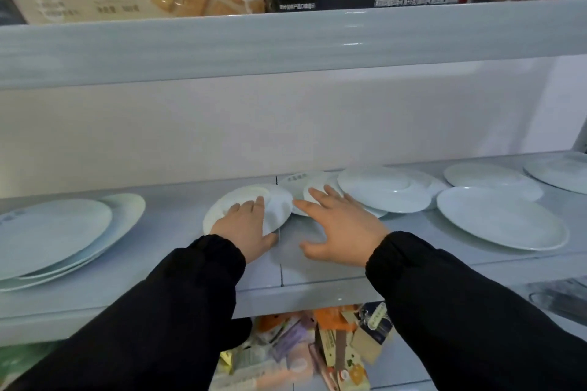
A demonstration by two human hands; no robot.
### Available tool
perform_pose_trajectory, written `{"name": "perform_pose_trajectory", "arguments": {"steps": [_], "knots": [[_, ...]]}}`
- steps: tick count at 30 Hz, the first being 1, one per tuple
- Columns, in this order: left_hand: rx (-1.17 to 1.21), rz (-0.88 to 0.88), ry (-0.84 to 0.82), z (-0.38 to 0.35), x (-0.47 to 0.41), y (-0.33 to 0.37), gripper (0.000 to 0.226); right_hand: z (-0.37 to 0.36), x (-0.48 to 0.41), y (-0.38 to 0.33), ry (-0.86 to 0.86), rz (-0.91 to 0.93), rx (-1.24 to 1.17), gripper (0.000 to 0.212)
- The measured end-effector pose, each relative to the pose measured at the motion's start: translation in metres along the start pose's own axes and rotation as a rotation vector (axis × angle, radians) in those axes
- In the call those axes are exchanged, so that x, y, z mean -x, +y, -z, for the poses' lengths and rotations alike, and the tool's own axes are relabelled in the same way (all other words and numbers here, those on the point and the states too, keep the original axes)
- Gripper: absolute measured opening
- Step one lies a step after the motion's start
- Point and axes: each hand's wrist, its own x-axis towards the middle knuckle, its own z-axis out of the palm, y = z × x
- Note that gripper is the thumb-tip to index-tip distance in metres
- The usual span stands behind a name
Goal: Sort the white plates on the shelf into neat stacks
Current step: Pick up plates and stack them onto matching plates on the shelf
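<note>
Glossy shelf (pixel 317 276); left hand (pixel 246 228) lies flat on round plate (pixel 279 203).

White plates lie scattered along a pale shelf (pixel 317 276): a stack at left (pixel 54 232), a small plate (pixel 251 209) centre, larger plates (pixel 498 219) right.

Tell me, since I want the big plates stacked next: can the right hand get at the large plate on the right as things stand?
Probably yes. The right hand is open and empty, the large plate lies flat at the shelf front with nothing on it, and the shelf between them looks bare.
</note>
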Motion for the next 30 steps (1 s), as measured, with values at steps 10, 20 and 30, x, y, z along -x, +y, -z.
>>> {"name": "perform_pose_trajectory", "arguments": {"steps": [10, 20, 30], "knots": [[-0.359, 0.006, 0.112, 0.007, 0.006, 0.016, 0.07, 0.004, 0.002, 0.009, 0.002, 0.07, -0.021, 0.081], [0.383, 0.386, 0.456, 0.074, 0.048, -0.038, 0.026, 0.024, -0.016, -0.01, 0.106, 0.083, -0.083, 0.081], [1.158, 0.689, 0.242, 0.026, 0.057, -0.087, 0.03, 0.022, -0.028, -0.016, 0.085, 0.031, -0.088, 0.08]]}}
